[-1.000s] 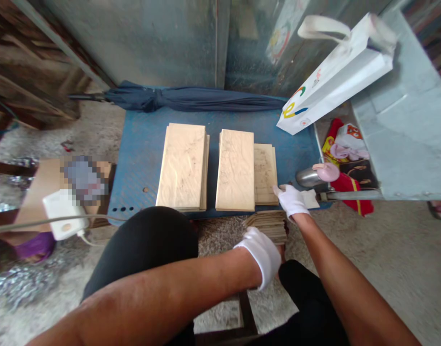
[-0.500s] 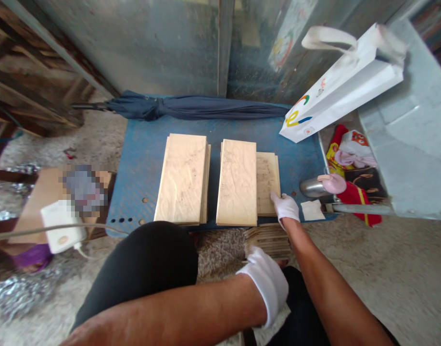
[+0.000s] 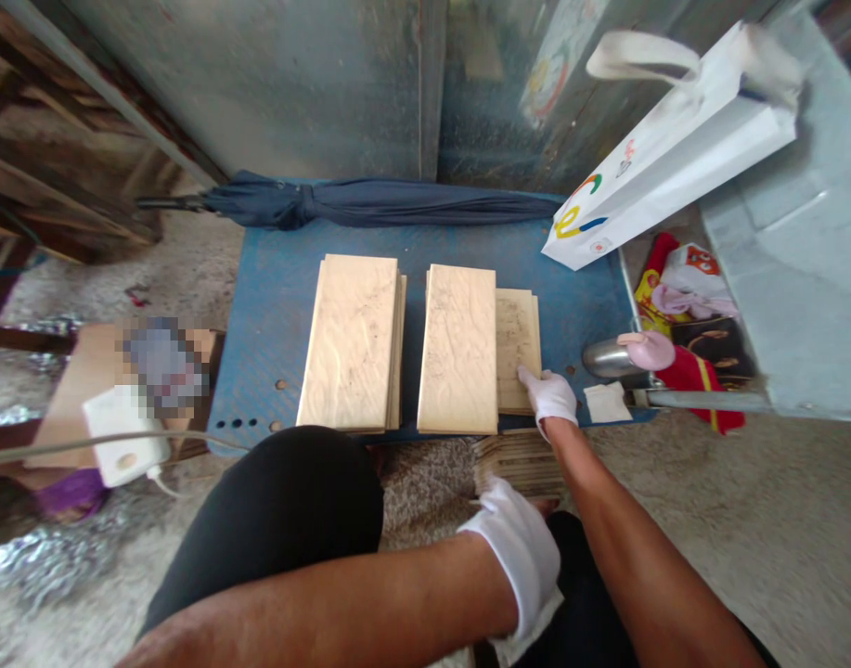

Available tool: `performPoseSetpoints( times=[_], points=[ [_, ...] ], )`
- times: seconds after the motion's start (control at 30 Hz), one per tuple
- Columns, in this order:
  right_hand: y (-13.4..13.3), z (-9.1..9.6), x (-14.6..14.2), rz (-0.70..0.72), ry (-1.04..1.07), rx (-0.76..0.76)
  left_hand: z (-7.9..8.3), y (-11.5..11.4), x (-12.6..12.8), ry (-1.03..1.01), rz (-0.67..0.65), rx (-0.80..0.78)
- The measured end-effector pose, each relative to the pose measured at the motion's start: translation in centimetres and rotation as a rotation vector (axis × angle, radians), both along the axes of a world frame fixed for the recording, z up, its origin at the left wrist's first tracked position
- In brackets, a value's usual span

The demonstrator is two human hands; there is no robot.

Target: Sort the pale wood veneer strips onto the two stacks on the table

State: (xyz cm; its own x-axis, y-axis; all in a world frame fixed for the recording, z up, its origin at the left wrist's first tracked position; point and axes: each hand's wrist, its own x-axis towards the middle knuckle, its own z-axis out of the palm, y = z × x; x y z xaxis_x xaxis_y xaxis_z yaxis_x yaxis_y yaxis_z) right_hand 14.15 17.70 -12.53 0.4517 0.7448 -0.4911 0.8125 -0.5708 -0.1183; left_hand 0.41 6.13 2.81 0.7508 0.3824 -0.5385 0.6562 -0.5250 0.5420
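Note:
My right hand (image 3: pixel 551 394), in a white glove, rests at the near right corner of a thin pale board (image 3: pixel 517 357), a finger or thumb on its top and the others hidden. My left hand (image 3: pixel 526 547), also gloved, is bent between my knees, its fingers mostly hidden. A pale edge shows beneath it; I cannot make out what it is. Beside the right-hand board lies a stack of pale wood-like boards (image 3: pixel 459 348), and left of that another similar stack (image 3: pixel 348 343). Below the table edge is a pile of thin slats or boards (image 3: pixel 519 466), partly covered by my left hand.
A dark folded umbrella (image 3: pixel 397 202) lies along the back of the blue table (image 3: pixel 258 306). To the right stand a white paper bag (image 3: pixel 676 148), a metal flask (image 3: pixel 610 358) and a folded white cloth (image 3: pixel 606 403). A white device (image 3: pixel 125 436) sits on a cardboard box (image 3: pixel 70 390) at left.
My right hand has shifted very slightly left on the board. My left hand stays almost in place. The view has turned a little; the boards look unmoved.

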Motion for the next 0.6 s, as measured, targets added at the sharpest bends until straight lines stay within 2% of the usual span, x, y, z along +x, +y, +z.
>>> performPoseSetpoints(
  times=[0.17, 0.33, 0.47, 0.6],
  points=[
    [0.0, 0.1, 0.2, -0.051, 0.020, 0.024, -0.5, -0.3, 0.5, 0.006, 0.041, -0.004],
    [0.8, 1.7, -0.7, -0.135, 0.154, 0.054, -1.0, -0.7, 0.6, -0.034, 0.071, 0.037],
    [1.5, 2.6, -1.4, -0.116, 0.191, 0.025, -1.9, -1.1, 1.0, -0.077, 0.135, 0.029],
    [1.4, 2.4, -1.5, -0.066, 0.098, 0.033, -2.5, -1.4, 1.1, -0.080, 0.194, -0.014]
  ],
)
